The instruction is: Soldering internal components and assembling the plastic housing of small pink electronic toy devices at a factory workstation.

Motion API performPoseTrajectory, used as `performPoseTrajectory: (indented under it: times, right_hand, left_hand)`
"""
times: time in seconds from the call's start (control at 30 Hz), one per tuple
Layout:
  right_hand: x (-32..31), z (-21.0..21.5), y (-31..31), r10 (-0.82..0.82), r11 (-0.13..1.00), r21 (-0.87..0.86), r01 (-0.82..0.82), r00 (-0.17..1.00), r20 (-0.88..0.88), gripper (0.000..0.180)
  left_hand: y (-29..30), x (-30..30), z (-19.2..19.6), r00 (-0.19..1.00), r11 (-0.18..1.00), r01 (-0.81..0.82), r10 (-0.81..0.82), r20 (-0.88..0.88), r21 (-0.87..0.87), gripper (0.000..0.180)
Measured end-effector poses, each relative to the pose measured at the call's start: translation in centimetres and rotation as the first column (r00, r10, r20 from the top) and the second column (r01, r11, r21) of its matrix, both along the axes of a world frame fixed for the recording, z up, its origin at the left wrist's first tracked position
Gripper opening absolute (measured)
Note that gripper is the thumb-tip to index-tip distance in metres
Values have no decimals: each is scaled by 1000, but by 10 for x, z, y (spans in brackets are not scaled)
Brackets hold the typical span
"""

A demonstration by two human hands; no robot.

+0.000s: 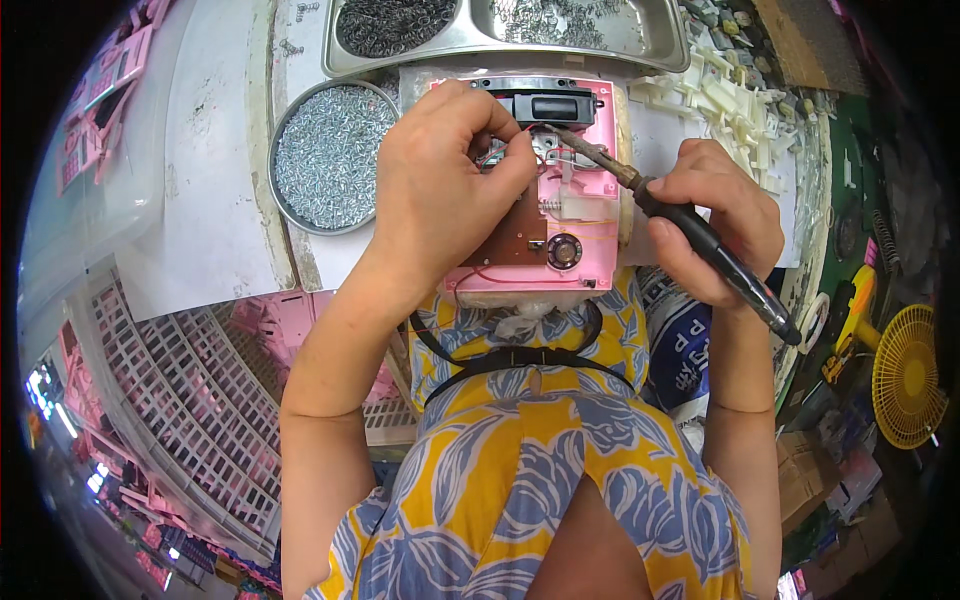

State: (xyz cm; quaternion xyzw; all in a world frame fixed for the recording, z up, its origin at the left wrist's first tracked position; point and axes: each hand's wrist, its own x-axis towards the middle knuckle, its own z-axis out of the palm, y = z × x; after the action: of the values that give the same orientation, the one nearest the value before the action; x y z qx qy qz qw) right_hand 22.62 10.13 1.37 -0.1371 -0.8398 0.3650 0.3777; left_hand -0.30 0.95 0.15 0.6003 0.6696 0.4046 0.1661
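Note:
A pink plastic housing (600, 225) lies in front of me with its inside facing up. It carries a brown circuit board (515, 235), a round black-rimmed part (564, 251), a black block (560, 107) and thin wires. My left hand (440, 180) is over the housing's left side, thumb and forefinger pinched on a thin red wire. Wrapped round the black handle of a soldering iron (715, 245), my right hand (730, 210) stays at the right. The iron's tip reaches the metal parts beside my left fingertips; exact contact is too small to tell.
A round tin of small screws (335, 155) stands left of the housing. Beyond it is a divided metal tray (468, 50) with dark small parts. White plastic pieces (720, 95) lie at the far right, a yellow fan (908, 375) at right, and a white slatted crate (190, 385) at lower left.

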Motion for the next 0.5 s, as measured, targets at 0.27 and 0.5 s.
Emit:
performPoseTrajectory:
  times: [0.27,0.5]
  right_hand:
    - [4,1,1,-23,999,-41,25,999,37,22]
    - [-1,5,4,-9,1000,-23,11,994,108,21]
  left_hand:
    - [0,2,-2,1000,1000,-12,13,-27,28,12]
    - [-1,3,-1,998,999,-25,27,-57,45,12]
